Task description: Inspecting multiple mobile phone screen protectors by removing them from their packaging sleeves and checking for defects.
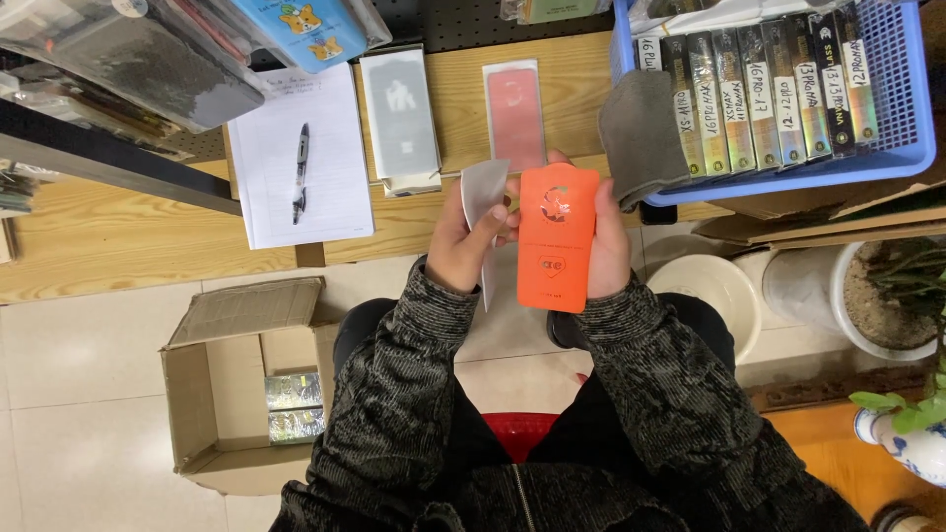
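My right hand (609,246) holds a flat orange sleeve package (558,236) upright in front of me, fingers behind it. My left hand (465,241) grips a thin grey-white sheet (483,197) just to the left of the orange package, thumb near the package's edge. Both hands are raised above my lap, close to the wooden desk's front edge (177,246). On the desk ahead lie a pink flat package (513,113) and a stack of white-framed grey packages (399,118).
A blue basket (912,118) with several upright boxes and a grey cloth (641,133) sits at the right. Paper with a pen (301,172) lies to the left. An open cardboard box (241,394) stands on the floor left, white pots and a plant at the right.
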